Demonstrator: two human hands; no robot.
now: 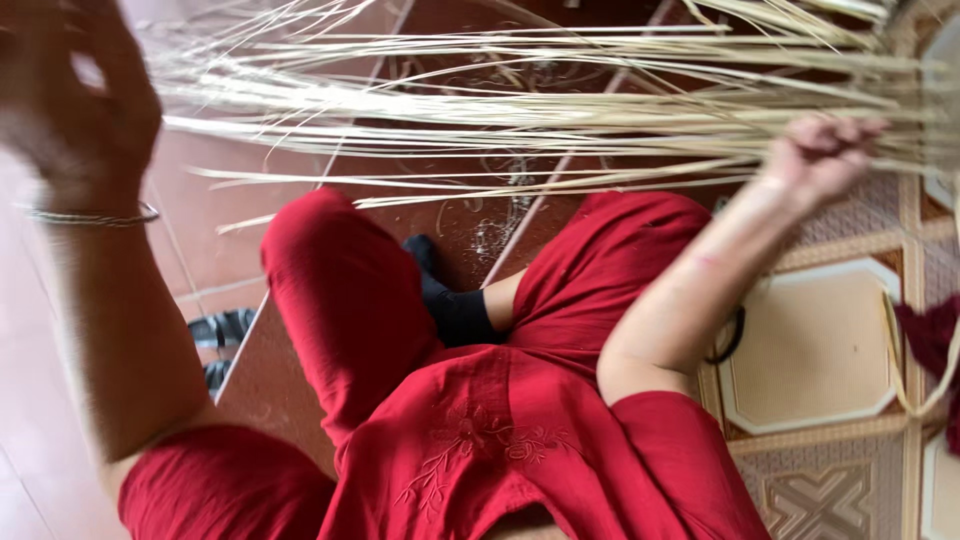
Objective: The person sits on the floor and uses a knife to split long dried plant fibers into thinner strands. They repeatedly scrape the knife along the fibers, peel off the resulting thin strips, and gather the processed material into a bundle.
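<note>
A long bundle of pale, thin reed strips point(520, 110) runs across the top of the view, fanning out toward the left. My right hand point(820, 155) is closed around the bundle at its right part, arm stretched out over my knee. Raised at the upper left is my left hand point(75, 95), blurred, with a thin metal bracelet point(90, 217) on the wrist. It is close to the loose ends of the strips; whether it grips any is unclear. I sit cross-legged in red clothes point(470, 420) with a black sock point(455, 310) showing.
The floor is red-brown tile point(200, 210) on the left and patterned beige tile point(815, 345) on the right. Dark sandals point(225, 330) lie by my left knee. A dark red cloth point(935, 340) and a loose pale strip point(895, 350) are at the right edge.
</note>
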